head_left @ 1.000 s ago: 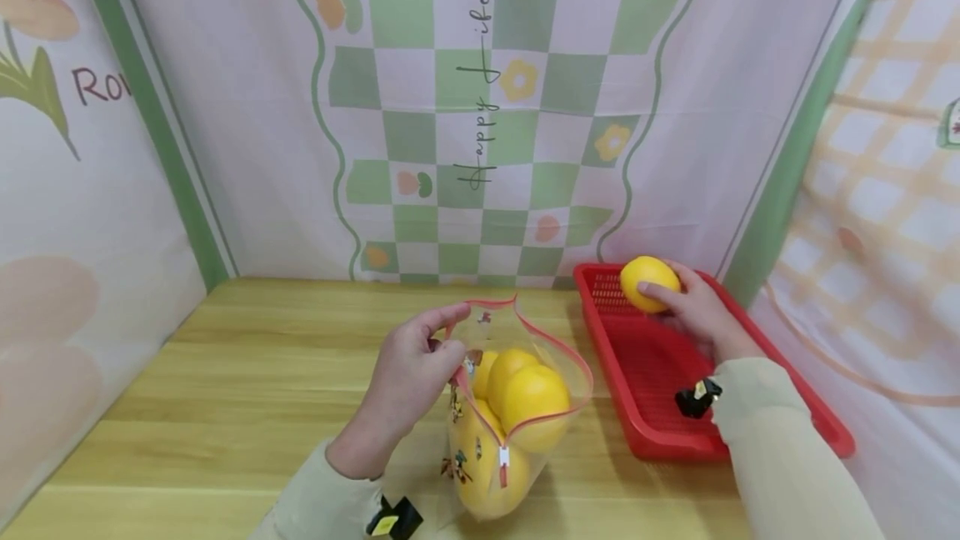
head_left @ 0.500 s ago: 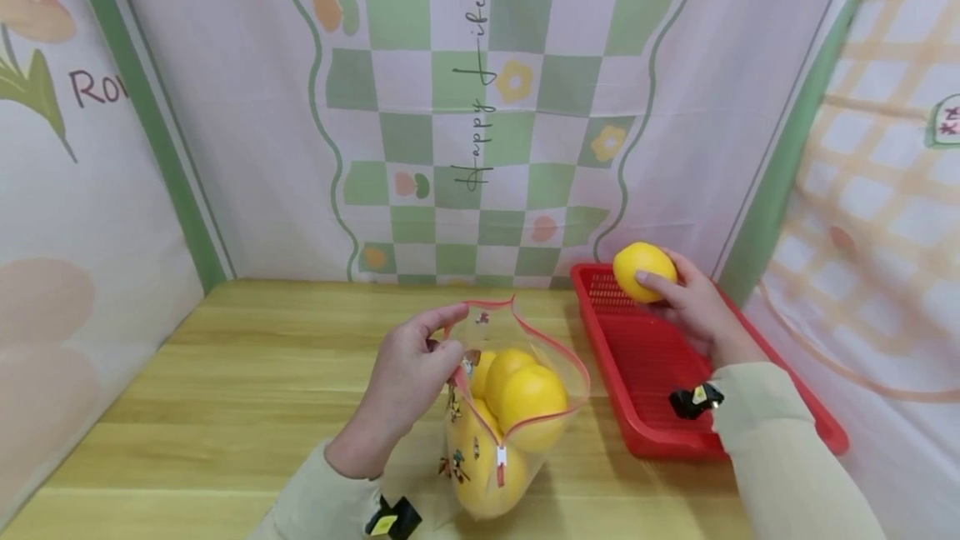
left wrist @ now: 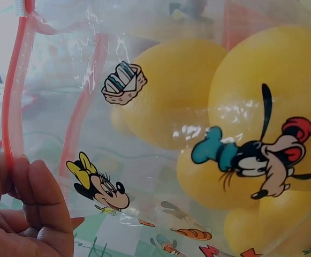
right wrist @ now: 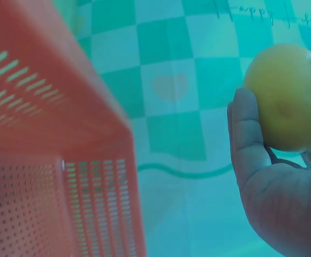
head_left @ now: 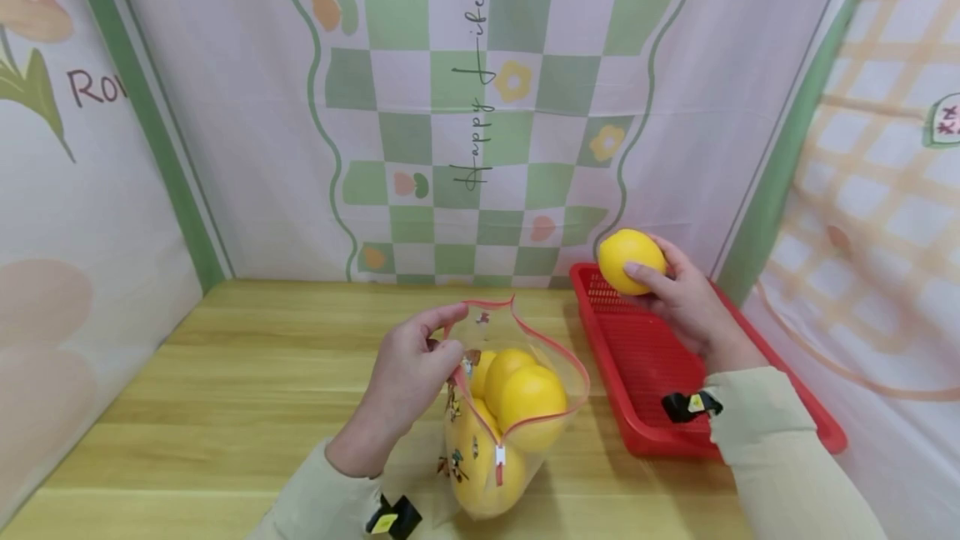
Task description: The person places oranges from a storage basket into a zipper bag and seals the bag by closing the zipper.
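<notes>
A clear zip bag (head_left: 480,482) with a red zip edge and cartoon prints stands on the table, its mouth wide. Several yellow lemons (head_left: 531,397) fill its lower part. At the bag's left rim my left hand (head_left: 412,369) pinches the red edge between thumb and fingers; the left wrist view shows these fingers (left wrist: 45,201) on the zip strip. My right hand (head_left: 686,298) grips another lemon (head_left: 632,261) above the far end of the red basket (head_left: 637,432). Up close in the right wrist view, thumb and fingers curl round that lemon (right wrist: 286,99).
The slotted red basket lies at the right of the wooden table (head_left: 225,407), with no lemon visible in it. A checked curtain (head_left: 480,140) hangs behind the table, and printed fabric closes off both sides.
My right hand has lifted the lemon higher and moved it left, out over the basket's far rim. My left hand keeps its pinch on the bag, which stays in place.
</notes>
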The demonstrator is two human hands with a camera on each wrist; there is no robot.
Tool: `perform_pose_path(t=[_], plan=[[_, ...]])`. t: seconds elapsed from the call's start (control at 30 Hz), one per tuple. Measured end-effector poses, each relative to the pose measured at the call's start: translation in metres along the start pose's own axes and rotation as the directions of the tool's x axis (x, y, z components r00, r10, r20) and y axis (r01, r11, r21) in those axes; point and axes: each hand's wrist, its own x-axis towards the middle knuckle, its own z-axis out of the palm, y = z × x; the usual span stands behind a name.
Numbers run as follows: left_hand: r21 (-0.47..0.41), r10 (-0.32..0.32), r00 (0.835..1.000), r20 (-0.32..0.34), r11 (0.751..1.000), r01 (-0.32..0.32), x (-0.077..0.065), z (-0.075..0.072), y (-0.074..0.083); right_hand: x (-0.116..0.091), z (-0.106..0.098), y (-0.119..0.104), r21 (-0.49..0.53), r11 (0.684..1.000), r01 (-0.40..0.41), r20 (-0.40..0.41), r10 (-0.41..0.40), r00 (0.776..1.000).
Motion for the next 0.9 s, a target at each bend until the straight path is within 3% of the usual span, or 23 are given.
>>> perform_pose_path(t=[0.63, 0.9], plan=[[0.010, -0.003, 1.000, 0.001, 1.000, 0.003, 0.000, -0.001, -0.002, -0.026, 0.045, -0.042, -0.109, 0.989, 0.097, 0.059, -0.091, 0.994], [0.006, 0.012, 1.000, 0.001, 1.000, -0.012, 0.000, -0.001, -0.003, -0.041, 0.067, -0.062, -0.182, 0.971, 0.157, 0.076, -0.145, 0.987]])
